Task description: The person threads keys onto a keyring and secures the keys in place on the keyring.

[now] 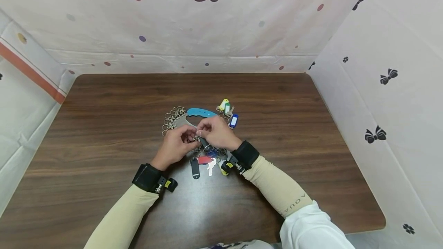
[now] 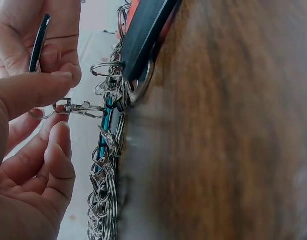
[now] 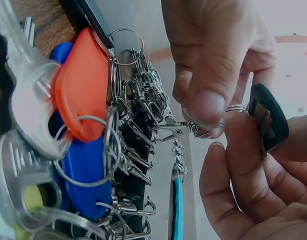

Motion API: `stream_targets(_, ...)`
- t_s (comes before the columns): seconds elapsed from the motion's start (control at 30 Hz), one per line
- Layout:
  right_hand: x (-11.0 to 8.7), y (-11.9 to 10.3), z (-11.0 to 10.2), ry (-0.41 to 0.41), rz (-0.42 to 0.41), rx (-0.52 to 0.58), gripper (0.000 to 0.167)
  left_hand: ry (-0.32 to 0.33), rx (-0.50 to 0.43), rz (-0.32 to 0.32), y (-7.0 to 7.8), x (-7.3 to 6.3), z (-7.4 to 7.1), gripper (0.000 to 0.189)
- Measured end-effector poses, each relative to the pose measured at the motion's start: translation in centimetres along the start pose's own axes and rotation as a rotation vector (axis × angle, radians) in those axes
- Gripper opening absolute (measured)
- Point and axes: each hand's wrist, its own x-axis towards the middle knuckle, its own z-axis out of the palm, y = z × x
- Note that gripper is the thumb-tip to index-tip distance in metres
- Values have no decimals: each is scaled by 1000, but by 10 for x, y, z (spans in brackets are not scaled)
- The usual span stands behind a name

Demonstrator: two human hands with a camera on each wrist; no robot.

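My left hand [image 1: 176, 144] pinches a small silver swivel clasp [image 2: 76, 107] between thumb and fingers. The clasp's hook end reaches onto a large key ring with a blue handle [image 1: 201, 112], which carries many other clasps. Close beside it, my right hand [image 1: 219, 133] holds a black key tag [image 3: 268, 120] and its thin wire ring at the fingertips. That ring runs in under the left thumb, by the clasp's rear end. The two hands meet over the key ring's near side and cover part of it.
Toward the person lie a black tag [image 1: 195, 168], a red tag [image 1: 204, 160] and a silver key [image 1: 210, 167]. A yellow tag [image 1: 224, 104] and a blue tag [image 1: 233, 121] sit beyond the right hand. Bare silver clasps [image 1: 170, 120] fan out on the left. Everything rests on a brown wooden table [image 1: 294, 126].
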Motion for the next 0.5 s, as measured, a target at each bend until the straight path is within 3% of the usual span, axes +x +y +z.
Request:
stream_targets(0.2, -2, -1, -2, 11, -3, -4, 13, 16, 30, -21, 4, 1, 1, 19)
stream_targets(0.5, -1, -1, -5, 0, -18, -40, 12, -3, 33, -17, 5, 1, -1, 22)
